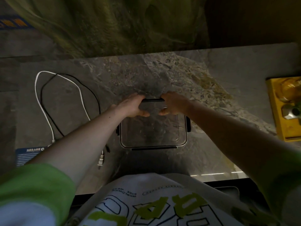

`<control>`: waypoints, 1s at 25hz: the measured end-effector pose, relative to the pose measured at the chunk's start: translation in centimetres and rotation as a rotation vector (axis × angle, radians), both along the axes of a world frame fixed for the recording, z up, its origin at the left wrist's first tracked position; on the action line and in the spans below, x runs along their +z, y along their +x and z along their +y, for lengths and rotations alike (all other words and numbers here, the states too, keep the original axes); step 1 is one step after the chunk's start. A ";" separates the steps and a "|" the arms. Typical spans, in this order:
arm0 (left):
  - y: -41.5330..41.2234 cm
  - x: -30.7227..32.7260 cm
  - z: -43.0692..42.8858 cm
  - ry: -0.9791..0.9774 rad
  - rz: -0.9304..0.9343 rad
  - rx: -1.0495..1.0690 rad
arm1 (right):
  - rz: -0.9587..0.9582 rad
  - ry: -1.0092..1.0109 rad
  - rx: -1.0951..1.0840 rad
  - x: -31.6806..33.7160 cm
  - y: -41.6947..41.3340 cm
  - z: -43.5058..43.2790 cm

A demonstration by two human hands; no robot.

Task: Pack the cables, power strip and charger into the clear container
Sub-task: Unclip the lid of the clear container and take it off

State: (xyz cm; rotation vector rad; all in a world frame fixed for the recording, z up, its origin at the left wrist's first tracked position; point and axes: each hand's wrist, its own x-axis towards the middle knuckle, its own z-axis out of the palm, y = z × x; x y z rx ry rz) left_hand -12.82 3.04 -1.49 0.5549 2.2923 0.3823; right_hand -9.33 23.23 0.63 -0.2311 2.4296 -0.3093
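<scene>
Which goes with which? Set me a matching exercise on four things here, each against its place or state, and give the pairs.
1. white cable
2. clear container
3. yellow tray
4. blue card

A. at the far right
B. gripped at its far side by the left hand and right hand
C. looped left of the container
D. nearest the person, at the left

Pairs: 1-C, 2-B, 3-A, 4-D

Dim and grainy — shadow pools around the container (151,134); far from it, the edges smear and bend.
</scene>
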 end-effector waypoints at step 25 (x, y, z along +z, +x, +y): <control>6.0 0.1 -0.8 -0.047 0.444 -0.067 | 0.367 0.063 -0.042 -1.9 5.9 -0.5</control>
